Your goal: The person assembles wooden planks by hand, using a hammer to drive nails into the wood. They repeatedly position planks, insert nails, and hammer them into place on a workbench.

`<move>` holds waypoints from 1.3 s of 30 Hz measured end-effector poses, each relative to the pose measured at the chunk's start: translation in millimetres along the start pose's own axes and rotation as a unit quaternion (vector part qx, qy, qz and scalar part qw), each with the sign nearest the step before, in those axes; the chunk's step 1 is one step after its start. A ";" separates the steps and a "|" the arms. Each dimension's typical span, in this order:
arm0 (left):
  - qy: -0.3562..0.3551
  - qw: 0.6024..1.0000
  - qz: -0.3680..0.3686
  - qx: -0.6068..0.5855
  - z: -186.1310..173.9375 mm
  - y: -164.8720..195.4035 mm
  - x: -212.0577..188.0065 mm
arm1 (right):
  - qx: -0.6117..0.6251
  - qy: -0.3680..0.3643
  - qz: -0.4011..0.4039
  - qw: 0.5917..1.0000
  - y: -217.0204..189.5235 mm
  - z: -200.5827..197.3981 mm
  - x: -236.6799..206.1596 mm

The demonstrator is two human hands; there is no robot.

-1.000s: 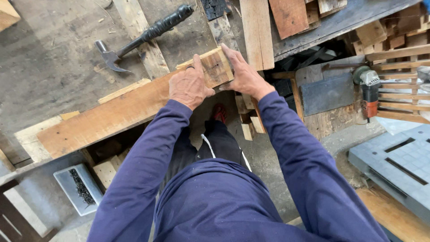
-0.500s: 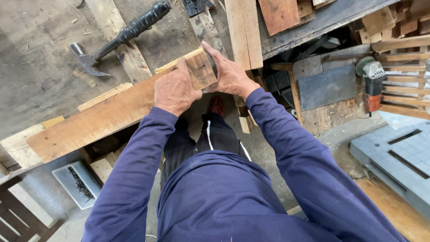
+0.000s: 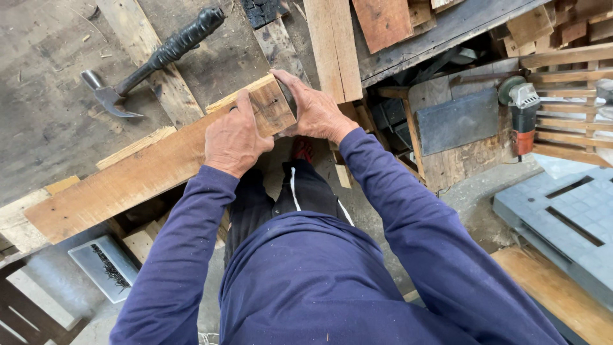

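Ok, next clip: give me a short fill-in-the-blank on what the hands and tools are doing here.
1. Both hands grip one end of a long wooden ____.
2. The left hand lies on top of it; the right hand wraps its ____.
3. The ____ with a black handle lies on the bench, beyond the hands.
4. The angle grinder is on the person's ____ side.

Missing words: plank; end; hammer; right

A black-handled claw hammer [image 3: 150, 61] lay on the worn workbench [image 3: 51, 121]; an angle grinder [image 3: 520, 112] rested right; a grey plastic pallet [image 3: 568, 223] sat below it.
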State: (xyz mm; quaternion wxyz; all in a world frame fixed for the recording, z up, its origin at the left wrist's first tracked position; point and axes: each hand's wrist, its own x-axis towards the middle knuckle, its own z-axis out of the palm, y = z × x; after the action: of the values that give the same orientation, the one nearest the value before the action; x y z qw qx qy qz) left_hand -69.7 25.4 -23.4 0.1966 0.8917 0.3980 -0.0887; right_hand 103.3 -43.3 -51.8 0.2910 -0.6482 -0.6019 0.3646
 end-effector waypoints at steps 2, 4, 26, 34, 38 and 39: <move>-0.010 1.000 -0.003 0.003 -1.1 -0.1 0.0 | 0.003 -0.008 0.010 1.000 -0.4 -1.1 0.9; -0.011 1.000 -0.003 0.001 -2.4 -0.2 0.0 | 0.006 -0.010 0.013 1.000 0.0 -2.1 1.4; -0.013 0.999 0.036 -0.002 -9.1 -0.9 5.1 | 0.022 -0.020 0.017 0.999 1.6 -9.9 1.2; -0.009 0.999 0.018 -0.027 -6.5 -2.3 0.3 | 0.014 -0.023 0.002 1.000 0.3 -10.1 5.7; 0.007 0.999 0.030 -0.026 -10.0 -2.1 -2.2 | 0.009 -0.008 -0.030 0.999 -0.5 -11.9 4.6; 0.012 0.999 0.035 -0.032 -11.5 -2.5 -2.5 | 0.004 0.000 -0.032 0.999 0.1 -11.9 2.8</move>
State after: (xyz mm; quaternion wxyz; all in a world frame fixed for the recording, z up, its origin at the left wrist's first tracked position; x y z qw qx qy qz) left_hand -73.2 30.0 -12.9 0.2229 0.8992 0.3719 -0.0581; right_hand 113.2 -39.8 -45.6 0.3048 -0.6273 -0.6211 0.3575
